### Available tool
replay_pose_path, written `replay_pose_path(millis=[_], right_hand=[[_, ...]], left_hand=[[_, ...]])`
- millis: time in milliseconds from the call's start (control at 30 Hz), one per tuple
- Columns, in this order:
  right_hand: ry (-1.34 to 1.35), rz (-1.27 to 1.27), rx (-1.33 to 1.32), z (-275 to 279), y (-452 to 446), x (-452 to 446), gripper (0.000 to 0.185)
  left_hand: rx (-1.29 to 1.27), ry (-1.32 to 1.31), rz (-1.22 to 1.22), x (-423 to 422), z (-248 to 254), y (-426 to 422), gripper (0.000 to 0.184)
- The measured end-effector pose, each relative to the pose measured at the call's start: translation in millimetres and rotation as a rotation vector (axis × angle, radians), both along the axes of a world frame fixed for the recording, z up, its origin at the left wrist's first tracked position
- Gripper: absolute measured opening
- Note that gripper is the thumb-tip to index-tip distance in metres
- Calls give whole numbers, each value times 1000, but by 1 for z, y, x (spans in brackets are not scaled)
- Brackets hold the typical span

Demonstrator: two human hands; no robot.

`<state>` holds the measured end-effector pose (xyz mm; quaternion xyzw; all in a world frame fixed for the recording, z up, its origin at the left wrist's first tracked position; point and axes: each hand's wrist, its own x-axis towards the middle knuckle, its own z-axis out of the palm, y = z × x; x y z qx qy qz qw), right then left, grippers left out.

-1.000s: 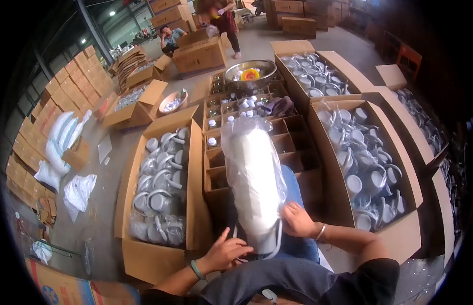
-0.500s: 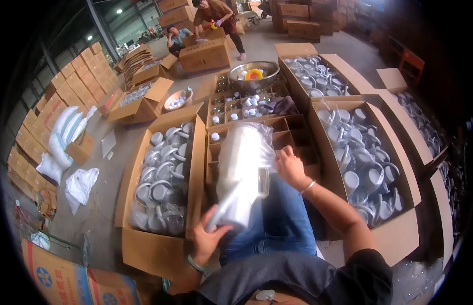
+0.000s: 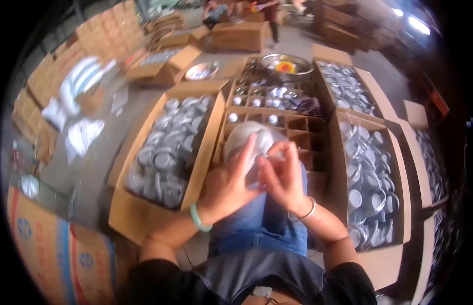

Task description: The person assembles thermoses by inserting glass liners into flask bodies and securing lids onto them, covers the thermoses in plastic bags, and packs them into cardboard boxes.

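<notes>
A white plastic-wrapped object [image 3: 241,133] stands end-on over my knees, with both hands close in front of it. My left hand [image 3: 234,180], with a green band at the wrist, has its fingers stretched up and apart beside the wrapping. My right hand [image 3: 284,178], with a silver bracelet, has thumb and index finger bent together at the near end of the plastic. Whatever lies between those fingertips is too blurred to make out. Beyond the object, a divided carton [image 3: 320,133] holds several white-capped bottles.
Open cartons of grey lidded pieces stand on the left [image 3: 125,152] and right [image 3: 396,152]. A metal basin [image 3: 269,60] with a yellow-orange item sits behind the divided carton. Two people are at the back near a large box [image 3: 239,36]. White sacks [image 3: 84,134] lie at the left.
The wrapped object has turned from lying lengthwise to end-on. My left hand has left its lower end and risen; my right hand has moved in beside it. The view has shifted.
</notes>
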<state>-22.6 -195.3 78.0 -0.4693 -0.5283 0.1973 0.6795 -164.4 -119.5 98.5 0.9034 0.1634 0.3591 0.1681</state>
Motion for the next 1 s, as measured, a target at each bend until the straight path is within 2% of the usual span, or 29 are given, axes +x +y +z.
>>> replay_pose_path(millis=[33, 100, 133, 167, 233, 300, 333, 367, 433, 500, 533, 600, 633, 700, 733, 767, 833, 867, 900, 933, 967, 1000], right_hand=[[5, 14, 40, -1, 5, -3, 24], [21, 33, 82, -3, 17, 3, 21], [72, 140, -75, 6, 12, 8, 22], [81, 149, -94, 3, 15, 12, 25], [76, 92, -132, -7, 15, 30, 30], [132, 1, -165, -25, 16, 47, 34], [50, -71, -138, -39, 20, 54, 37], [-26, -143, -111, -40, 25, 52, 41], [-83, -184, -88, -35, 35, 50, 61], [-409, -268, 120, 5, 55, 41, 75], [-529, -198, 130, 30, 73, 38, 78], [-724, -84, 107, 55, 92, 49, 79], [-489, 64, -68, 50, 92, 50, 75], [-326, 249, -76, 44, 95, 44, 71], [-244, 343, -165, 47, 92, 40, 69], [-50, 414, -338, 40, 88, 37, 71], [-27, 456, -339, 29, 78, 35, 75], [-180, 398, -154, 18, 71, 42, 76], [-350, 313, 1, 2, 63, 50, 77], [-340, 333, -16, -9, 49, 59, 76], [-317, 339, -38, -25, 29, 70, 75], [-430, 166, -86, -47, 10, 82, 73]], left_hand=[[73, -55, 54, 6, 1, 9, 85], [-62, -49, -1, 11, 5, 37, 62], [-131, -2, -13, 13, 9, 59, 49], [-189, 39, -32, 15, 15, 84, 38], [-371, -110, -128, 18, 23, 133, 20], [-560, -181, -120, 14, 39, 161, 21], [-600, -239, -127, 13, 46, 167, 23], [-554, -253, -128, 12, 52, 173, 19], [-183, -88, -88, 12, 60, 181, 20], [-82, 19, -102, 16, 75, 163, 18], [-59, 157, -107, 20, 94, 141, 16], [-109, 144, -168, 23, 95, 138, 13], [-191, 130, -166, 23, 93, 137, 14], [-163, 152, -204, 21, 83, 141, 14], [-122, 171, -241, 19, 79, 142, 14], [-94, 232, -260, 17, 79, 133, 13], [-224, 265, -370, 13, 71, 120, 13], [-30, 124, -446, 12, 62, 119, 15], [-223, 157, -422, 3, 62, 109, 17], [-238, 320, -333, -6, 75, 99, 17], [-206, 286, -297, -10, 70, 95, 16], [-174, 293, -203, -25, 57, 101, 15]])
